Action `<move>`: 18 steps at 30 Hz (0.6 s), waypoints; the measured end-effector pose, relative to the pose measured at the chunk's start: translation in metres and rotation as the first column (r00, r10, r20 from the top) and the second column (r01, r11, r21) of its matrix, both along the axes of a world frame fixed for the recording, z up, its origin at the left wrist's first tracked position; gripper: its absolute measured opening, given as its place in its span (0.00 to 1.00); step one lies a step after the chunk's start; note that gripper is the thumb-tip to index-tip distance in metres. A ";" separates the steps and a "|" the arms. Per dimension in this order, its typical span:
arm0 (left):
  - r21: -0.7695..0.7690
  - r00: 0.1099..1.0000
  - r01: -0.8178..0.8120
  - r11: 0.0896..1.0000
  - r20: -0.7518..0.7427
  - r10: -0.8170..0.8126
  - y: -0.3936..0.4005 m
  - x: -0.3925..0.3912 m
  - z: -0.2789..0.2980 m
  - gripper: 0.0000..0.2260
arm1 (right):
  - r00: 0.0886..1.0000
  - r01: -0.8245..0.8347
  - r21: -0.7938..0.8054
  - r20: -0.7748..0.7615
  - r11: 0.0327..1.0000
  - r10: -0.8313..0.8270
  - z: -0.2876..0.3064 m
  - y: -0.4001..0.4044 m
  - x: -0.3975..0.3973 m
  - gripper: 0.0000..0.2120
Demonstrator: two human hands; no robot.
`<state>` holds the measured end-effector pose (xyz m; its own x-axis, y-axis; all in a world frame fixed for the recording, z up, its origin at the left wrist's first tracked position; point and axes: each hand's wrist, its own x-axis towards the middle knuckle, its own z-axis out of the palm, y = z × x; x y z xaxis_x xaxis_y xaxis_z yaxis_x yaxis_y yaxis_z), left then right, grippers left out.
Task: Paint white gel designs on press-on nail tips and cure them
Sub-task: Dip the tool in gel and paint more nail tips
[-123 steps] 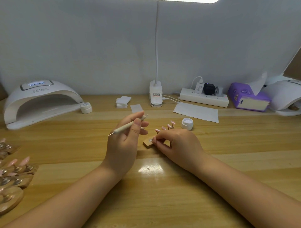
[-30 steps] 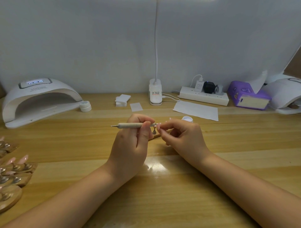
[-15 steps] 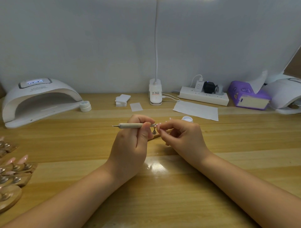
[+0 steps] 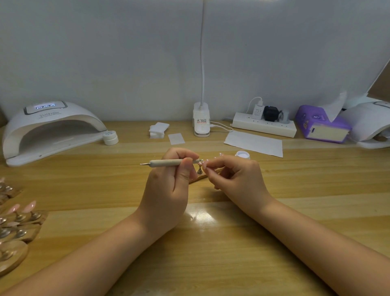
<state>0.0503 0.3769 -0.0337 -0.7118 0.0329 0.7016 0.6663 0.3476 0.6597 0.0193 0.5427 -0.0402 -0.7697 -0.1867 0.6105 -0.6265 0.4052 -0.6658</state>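
Bright, even light is falling from a lamp head [image 4: 268, 0] just showing at the top edge, and it is throwing a white glare patch on the wooden desk [image 4: 202, 216] between the forearms. Shadows are staying soft. The wide lens is bowing the desk's edges, and the far left objects are looking slightly smeared.

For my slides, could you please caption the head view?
Left hand applies dotting pen to a nail tip pinched by right hand.

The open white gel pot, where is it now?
In the head view the open gel pot sits on the table just behind the right hand, in front of the white paper sheet.
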 end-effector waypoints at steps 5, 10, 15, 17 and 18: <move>0.057 0.999 0.019 0.998 -0.048 -0.016 0.001 0.002 0.002 0.08 | 1.000 0.004 -0.002 -0.005 1.000 -0.004 0.000 0.000 0.000 0.03; 0.092 0.998 0.039 0.995 -0.054 -0.035 0.002 0.003 0.004 0.06 | 1.000 0.006 0.014 0.003 1.000 -0.006 0.001 0.000 0.001 0.03; 0.040 0.999 0.020 0.999 -0.035 -0.019 0.002 0.002 0.003 0.08 | 1.000 0.002 0.016 0.010 1.000 -0.002 0.001 0.001 0.001 0.03; 0.028 1.000 0.013 1.000 -0.024 -0.013 0.002 0.001 0.002 0.10 | 1.000 0.004 0.010 0.007 1.000 -0.004 0.001 0.000 0.001 0.04; 0.025 1.000 0.011 1.000 -0.017 -0.011 0.002 0.001 0.002 0.10 | 1.000 0.006 0.007 0.009 1.000 -0.006 0.001 0.000 0.001 0.04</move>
<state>0.0516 0.3788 -0.0322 -0.6993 0.0234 0.7145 0.6814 0.3238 0.6563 0.0200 0.5432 -0.0395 -0.7760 -0.1862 0.6027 -0.6183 0.4135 -0.6684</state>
